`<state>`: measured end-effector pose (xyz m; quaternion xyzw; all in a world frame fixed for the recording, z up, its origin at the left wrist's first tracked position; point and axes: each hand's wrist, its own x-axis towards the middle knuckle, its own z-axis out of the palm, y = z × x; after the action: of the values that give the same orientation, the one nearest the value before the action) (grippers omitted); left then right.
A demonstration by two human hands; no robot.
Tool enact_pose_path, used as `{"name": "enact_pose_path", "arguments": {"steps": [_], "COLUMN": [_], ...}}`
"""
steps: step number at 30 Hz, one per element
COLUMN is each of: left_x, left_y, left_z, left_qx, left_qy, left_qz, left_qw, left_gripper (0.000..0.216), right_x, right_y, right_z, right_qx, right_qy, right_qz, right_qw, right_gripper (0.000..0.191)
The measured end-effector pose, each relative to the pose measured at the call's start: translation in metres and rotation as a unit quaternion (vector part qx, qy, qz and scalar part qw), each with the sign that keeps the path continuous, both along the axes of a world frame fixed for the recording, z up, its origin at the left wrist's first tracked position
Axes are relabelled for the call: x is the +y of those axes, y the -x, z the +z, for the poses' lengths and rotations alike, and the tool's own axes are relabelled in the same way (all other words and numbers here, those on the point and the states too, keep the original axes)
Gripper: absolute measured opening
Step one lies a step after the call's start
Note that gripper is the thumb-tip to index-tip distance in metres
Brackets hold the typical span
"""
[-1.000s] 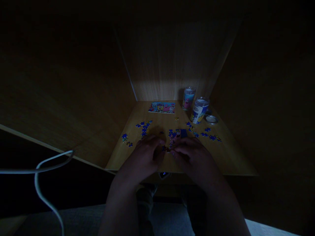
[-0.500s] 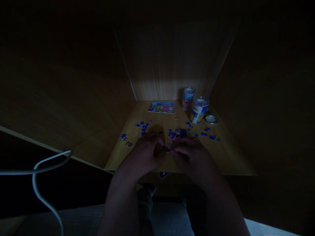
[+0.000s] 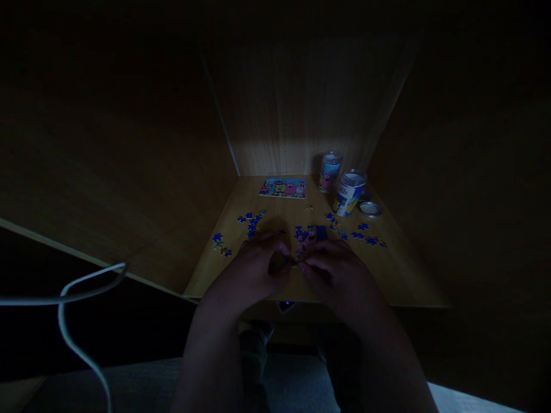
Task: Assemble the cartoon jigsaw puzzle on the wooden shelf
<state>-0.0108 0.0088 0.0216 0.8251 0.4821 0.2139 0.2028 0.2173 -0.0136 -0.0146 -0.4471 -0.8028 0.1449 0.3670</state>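
A partly joined jigsaw puzzle (image 3: 310,235) in blue and pink lies on the wooden desk, its lower right covered by my fingers. My left hand (image 3: 263,259) is closed in a pinch at the lower left of it, around a small dark puzzle piece (image 3: 286,260). On the other side, my right hand (image 3: 330,265) has thumb and fingertips pressed together at the puzzle's lower edge. What those fingertips grip is hidden in the dim light. Loose puzzle pieces (image 3: 253,221) lie left of my left hand, and more puzzle pieces (image 3: 371,240) are scattered right of my right hand.
A finished cartoon picture puzzle (image 3: 283,188) lies at the back. Two printed cans, a rear can (image 3: 329,173) and a nearer can (image 3: 348,194), stand back right beside a round lid (image 3: 370,209). Wooden walls enclose the desk (image 3: 404,287). A white cable (image 3: 81,353) hangs at left.
Both hands stay almost in place at the puzzle's lower edge. The small piece at my left fingertips is now more covered. The rest of the desk looks the same.
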Motion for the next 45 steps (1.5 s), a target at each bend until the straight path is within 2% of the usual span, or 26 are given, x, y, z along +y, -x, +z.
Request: {"name": "enact_pose_path", "arguments": {"steps": [17,21,25,28,31,33,38,41,45], "left_x": [-0.003,-0.006,-0.011,-0.014,-0.017,-0.019,-0.025,-0.022,-0.010], "left_y": [0.001,0.002,0.001,0.005,0.019,0.032,0.057,0.054,0.032], "left_z": [-0.005,-0.002,0.002,0.005,0.009,0.013,0.018,0.014,0.002], "left_qx": [0.009,-0.011,-0.002,-0.010,-0.001,0.026,0.084,0.074,0.041], "left_qy": [-0.035,-0.034,-0.029,-0.046,-0.068,-0.069,-0.039,-0.051,-0.113], "left_qz": [0.016,-0.019,-0.013,0.020,0.098,0.147,0.220,0.215,0.150], "left_qw": [0.999,0.999,0.999,0.999,0.993,0.986,0.971,0.972,0.981], "left_gripper": [0.020,0.021,0.027,0.024,0.020,0.022,0.030,0.027,0.023], "right_x": [0.000,0.000,0.000,-0.001,-0.001,-0.002,-0.001,0.000,0.000], "right_y": [0.000,0.000,0.000,0.000,-0.001,-0.002,-0.008,-0.009,-0.007], "right_z": [-0.001,0.000,0.001,0.000,0.001,0.002,0.002,0.000,-0.001], "right_qx": [0.004,0.000,0.003,0.008,0.043,0.087,0.165,0.175,0.155], "right_qy": [-0.003,0.012,0.011,0.009,0.022,0.026,0.029,0.041,0.046], "right_qz": [0.001,0.004,0.001,0.008,0.001,-0.019,-0.083,-0.100,-0.103], "right_qw": [1.000,1.000,1.000,1.000,0.999,0.996,0.982,0.979,0.981], "right_gripper": [0.012,0.013,0.012,0.012,0.012,0.013,0.020,0.021,0.024]}}
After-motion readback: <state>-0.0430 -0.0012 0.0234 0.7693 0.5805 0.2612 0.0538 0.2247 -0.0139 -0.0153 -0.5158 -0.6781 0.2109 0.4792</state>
